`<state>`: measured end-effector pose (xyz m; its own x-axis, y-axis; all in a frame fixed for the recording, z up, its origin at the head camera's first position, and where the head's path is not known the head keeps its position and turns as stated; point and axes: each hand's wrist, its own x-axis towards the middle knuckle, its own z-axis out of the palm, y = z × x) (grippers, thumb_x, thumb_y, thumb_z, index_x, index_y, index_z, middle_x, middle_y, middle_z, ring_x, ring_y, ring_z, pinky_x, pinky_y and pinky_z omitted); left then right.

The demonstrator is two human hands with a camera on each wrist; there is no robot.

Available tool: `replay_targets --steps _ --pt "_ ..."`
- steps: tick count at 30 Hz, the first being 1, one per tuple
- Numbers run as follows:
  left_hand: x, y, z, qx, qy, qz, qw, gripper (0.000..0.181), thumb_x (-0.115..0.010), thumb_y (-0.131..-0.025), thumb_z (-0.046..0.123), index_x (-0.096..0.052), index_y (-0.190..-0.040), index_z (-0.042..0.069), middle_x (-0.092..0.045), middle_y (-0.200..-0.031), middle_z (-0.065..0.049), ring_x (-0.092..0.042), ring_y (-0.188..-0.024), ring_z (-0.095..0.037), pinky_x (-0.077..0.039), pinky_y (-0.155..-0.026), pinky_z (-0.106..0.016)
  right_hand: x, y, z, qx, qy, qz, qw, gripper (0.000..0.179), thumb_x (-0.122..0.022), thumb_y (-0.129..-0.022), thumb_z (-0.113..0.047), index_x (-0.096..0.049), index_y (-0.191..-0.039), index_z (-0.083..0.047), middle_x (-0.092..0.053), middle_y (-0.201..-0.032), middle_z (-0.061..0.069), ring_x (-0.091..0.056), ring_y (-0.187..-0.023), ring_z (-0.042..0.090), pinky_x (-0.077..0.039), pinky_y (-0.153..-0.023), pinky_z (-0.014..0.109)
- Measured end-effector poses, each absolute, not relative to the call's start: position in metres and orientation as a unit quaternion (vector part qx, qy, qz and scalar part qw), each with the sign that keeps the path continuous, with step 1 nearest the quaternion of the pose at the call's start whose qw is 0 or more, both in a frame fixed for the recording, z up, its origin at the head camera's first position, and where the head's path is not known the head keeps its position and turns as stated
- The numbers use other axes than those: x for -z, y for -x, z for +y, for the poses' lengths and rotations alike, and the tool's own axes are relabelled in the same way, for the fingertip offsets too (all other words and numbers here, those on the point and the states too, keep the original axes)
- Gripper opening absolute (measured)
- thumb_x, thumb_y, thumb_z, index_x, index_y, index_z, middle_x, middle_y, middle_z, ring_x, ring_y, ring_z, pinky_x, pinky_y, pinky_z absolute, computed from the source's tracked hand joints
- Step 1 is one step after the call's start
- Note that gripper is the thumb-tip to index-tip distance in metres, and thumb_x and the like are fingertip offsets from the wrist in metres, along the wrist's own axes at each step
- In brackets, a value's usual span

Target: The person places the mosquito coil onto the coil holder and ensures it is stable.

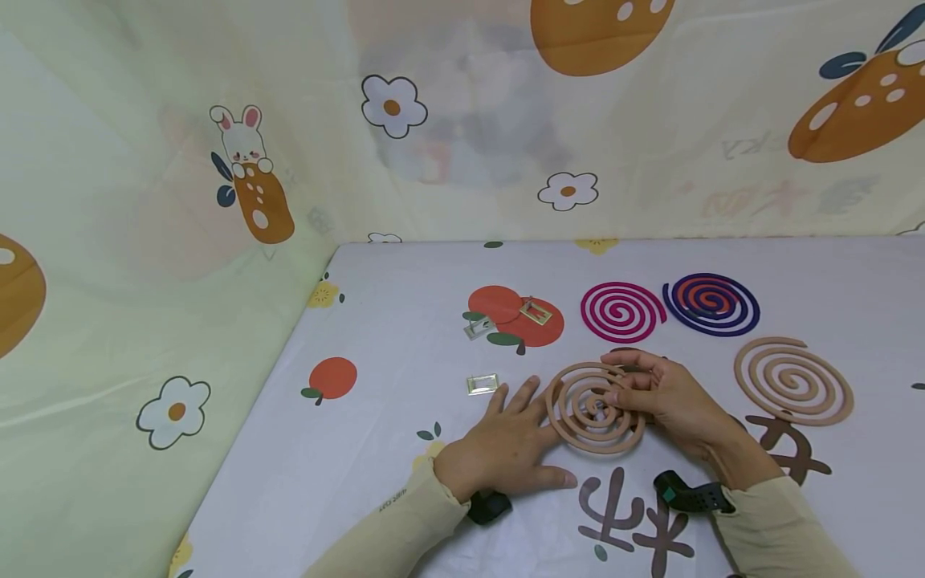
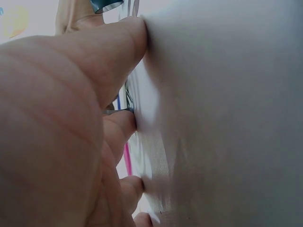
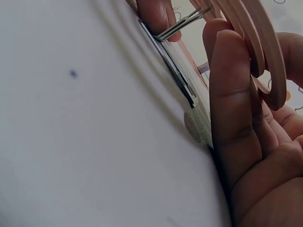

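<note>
A tan mosquito coil (image 1: pixel 596 449) is held slightly above the table by my right hand (image 1: pixel 675 401), thumb and fingers pinching its right side. Under its centre stands a thin metal coil stand (image 3: pixel 182 24) with an upright prong, seen in the right wrist view. My left hand (image 1: pixel 506 449) rests palm down with spread fingers, left of the coil. One left fingertip (image 3: pixel 154 21) touches the stand's base. The coil partly covers the left index finger and hides most of the stand in the head view.
Another tan coil (image 1: pixel 793 381) lies to the right. Behind are a pink coil (image 1: pixel 621 311) and a dark blue coil with an orange one inside (image 1: pixel 711 303). More metal stands lie left of these: one silver (image 1: pixel 482 384), one silver (image 1: pixel 479 327), one gold (image 1: pixel 535 311).
</note>
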<state>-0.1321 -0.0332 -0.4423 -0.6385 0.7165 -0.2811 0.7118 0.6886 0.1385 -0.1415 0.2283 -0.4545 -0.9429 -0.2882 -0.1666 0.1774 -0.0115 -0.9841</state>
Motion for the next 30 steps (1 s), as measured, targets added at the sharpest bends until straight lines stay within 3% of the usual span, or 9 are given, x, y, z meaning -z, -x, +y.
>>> replay_targets --steps 17,30 --pt "0.4414 0.1319 -0.0335 -0.011 -0.392 0.905 0.167 0.083 -0.05 -0.097 0.074 -0.015 -0.166 0.042 -0.003 -0.176 0.002 0.003 -0.162 -0.029 -0.007 -0.126 -0.062 0.4542 0.1404 0.2274 0.733 0.03 0.66 0.159 0.041 -0.073 -0.096 -0.002 -0.057 -0.133 -0.005 -0.07 -0.083 -0.001 -0.068 -0.076 0.008 -0.058 -0.064 0.024" --pt "0.4416 0.1319 -0.0337 -0.01 -0.392 0.905 0.167 0.083 -0.05 -0.097 0.073 -0.015 -0.166 0.042 -0.006 -0.176 0.001 0.003 -0.162 -0.029 -0.007 -0.126 -0.062 0.4542 0.1408 0.2271 0.728 0.029 0.665 0.163 0.044 -0.074 -0.096 -0.003 -0.054 -0.135 -0.003 -0.072 -0.086 0.0 -0.069 -0.079 0.009 -0.059 -0.066 0.025"
